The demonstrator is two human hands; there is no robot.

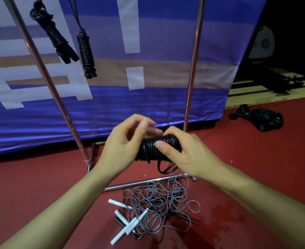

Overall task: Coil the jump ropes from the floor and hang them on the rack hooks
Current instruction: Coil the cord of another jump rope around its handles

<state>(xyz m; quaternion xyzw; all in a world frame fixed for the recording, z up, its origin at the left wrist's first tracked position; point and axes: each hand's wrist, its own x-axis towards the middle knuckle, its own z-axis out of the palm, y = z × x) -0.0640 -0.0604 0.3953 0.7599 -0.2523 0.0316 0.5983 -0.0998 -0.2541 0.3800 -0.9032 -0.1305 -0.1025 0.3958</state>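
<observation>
Red floor [40, 186] before a blue banner [148, 105], my right hand [189, 155] gripping the black coiled jump rope [148, 150], my left hand [123, 142] curled against its other end, fingertips pinching above, grey ropes [157, 207] tangled below.

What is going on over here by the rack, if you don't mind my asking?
A person is winding a black jump rope into a tight coil, gripping it with the left hand and right hand. Two coiled black ropes already hang above. A tangle of grey ropes with white handles lies on the red floor.
</observation>
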